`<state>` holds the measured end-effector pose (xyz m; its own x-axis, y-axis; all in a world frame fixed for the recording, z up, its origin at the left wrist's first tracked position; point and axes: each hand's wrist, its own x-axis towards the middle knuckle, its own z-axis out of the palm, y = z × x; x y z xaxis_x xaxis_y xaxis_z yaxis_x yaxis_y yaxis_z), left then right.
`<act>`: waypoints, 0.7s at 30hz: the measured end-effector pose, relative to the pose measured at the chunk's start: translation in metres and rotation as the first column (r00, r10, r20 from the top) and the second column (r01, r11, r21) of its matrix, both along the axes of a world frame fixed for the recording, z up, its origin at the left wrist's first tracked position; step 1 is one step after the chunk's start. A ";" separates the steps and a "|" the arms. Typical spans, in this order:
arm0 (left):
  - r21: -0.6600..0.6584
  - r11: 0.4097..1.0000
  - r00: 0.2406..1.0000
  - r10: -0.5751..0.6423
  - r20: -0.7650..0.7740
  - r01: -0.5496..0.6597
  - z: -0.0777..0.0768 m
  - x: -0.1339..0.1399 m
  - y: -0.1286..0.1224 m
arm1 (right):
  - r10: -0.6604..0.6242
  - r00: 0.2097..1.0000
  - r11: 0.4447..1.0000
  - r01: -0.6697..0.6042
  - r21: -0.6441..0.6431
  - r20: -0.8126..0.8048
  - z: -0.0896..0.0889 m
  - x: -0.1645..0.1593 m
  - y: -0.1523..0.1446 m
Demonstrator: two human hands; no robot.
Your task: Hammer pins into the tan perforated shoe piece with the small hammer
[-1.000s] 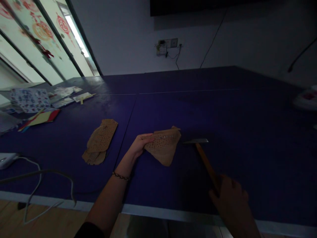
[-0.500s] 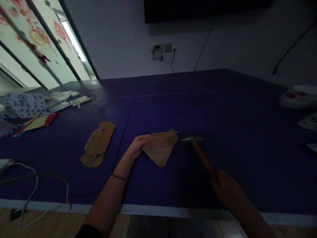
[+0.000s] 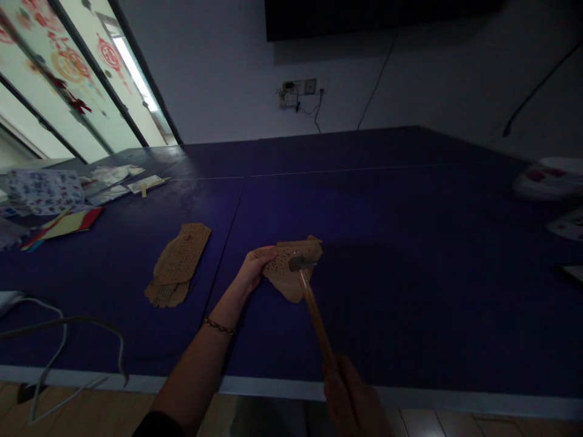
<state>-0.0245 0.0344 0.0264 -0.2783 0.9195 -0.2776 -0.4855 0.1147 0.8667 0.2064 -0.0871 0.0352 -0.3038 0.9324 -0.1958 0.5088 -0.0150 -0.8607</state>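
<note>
Pinching sheet (image 3: 285, 285) with our left hand (image 3: 252, 268), seemingly to steady it; our right hand (image 3: 350, 397) grasps hammer (image 3: 317, 318) low, probably for leverage, metal head (image 3: 299, 263) right of left hand

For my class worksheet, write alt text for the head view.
A person's right hand grips a wooden-handled hammer, its head overlapping a dotted brown piece the left hand holds over a purple table. More brown pieces lie to the left.
</note>
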 end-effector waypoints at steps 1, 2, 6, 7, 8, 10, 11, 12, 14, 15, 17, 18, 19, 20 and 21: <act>0.007 1.000 1.000 0.001 -0.011 -0.001 0.000 0.000 0.000 | 0.013 1.000 1.000 -0.013 -0.004 -0.017 0.002 -0.005 0.000; 0.015 1.000 1.000 -0.002 -0.021 0.002 0.001 0.000 0.000 | 0.016 0.999 1.000 -0.016 0.001 -0.033 0.003 -0.010 0.001; 0.034 0.999 0.998 -0.015 -0.057 0.017 0.002 0.001 -0.001 | 0.010 0.998 0.994 -0.003 0.112 -0.066 0.004 -0.022 0.010; 0.031 0.999 0.998 -0.015 -0.061 0.016 0.002 0.001 -0.001 | 0.011 0.998 0.991 -0.002 0.132 -0.067 0.002 -0.023 0.013; 0.025 1.000 0.998 -0.014 -0.062 0.016 0.001 0.001 -0.001 | 0.013 0.998 0.990 -0.004 0.143 -0.067 0.000 -0.024 0.016; 0.015 1.000 0.998 -0.014 -0.060 0.015 0.001 0.001 -0.001 | 0.027 0.997 0.989 -0.017 0.145 -0.066 -0.004 -0.023 0.021; 0.015 1.000 0.998 -0.013 -0.058 0.014 0.001 0.001 -0.001 | 0.035 0.997 0.989 -0.025 0.145 -0.068 -0.005 -0.022 0.022; 0.018 1.000 0.998 -0.014 -0.056 0.015 0.001 0.001 -0.001 | 0.048 0.996 0.988 -0.037 0.148 -0.070 -0.006 -0.022 0.023; 0.028 0.999 0.998 -0.021 -0.052 0.023 0.002 0.000 -0.001 | 0.061 0.996 0.985 -0.050 0.165 -0.061 -0.005 -0.021 0.024; 0.031 0.999 0.998 -0.026 -0.050 0.028 0.003 0.000 -0.001 | 0.057 0.997 0.983 -0.048 0.176 -0.051 -0.004 -0.021 0.025; 0.028 0.999 0.998 -0.031 -0.048 0.032 0.005 0.000 -0.002 | 0.042 0.999 0.980 -0.035 0.195 -0.030 -0.001 -0.022 0.027; 0.026 0.999 0.998 -0.028 -0.048 0.030 0.006 0.000 -0.002 | 0.035 0.999 0.980 -0.030 0.199 -0.023 -0.001 -0.022 0.028; 0.024 0.999 0.999 -0.026 -0.048 0.027 0.007 0.000 -0.002 | 0.031 0.999 0.980 -0.026 0.198 -0.023 0.000 -0.023 0.029; 0.024 0.999 0.999 -0.024 -0.047 0.025 0.008 0.000 -0.002 | 0.034 0.999 0.980 -0.028 0.195 -0.029 0.000 -0.023 0.029; 0.025 0.999 0.999 -0.024 -0.047 0.025 0.008 0.000 -0.002 | 0.036 0.999 0.981 -0.029 0.191 -0.034 0.000 -0.024 0.028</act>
<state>-0.0241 0.0319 0.0343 -0.2676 0.9328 -0.2412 -0.4417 0.1037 0.8911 0.1823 -0.0587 0.0354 -0.3380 0.9411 -0.0037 0.4739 0.1668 -0.8647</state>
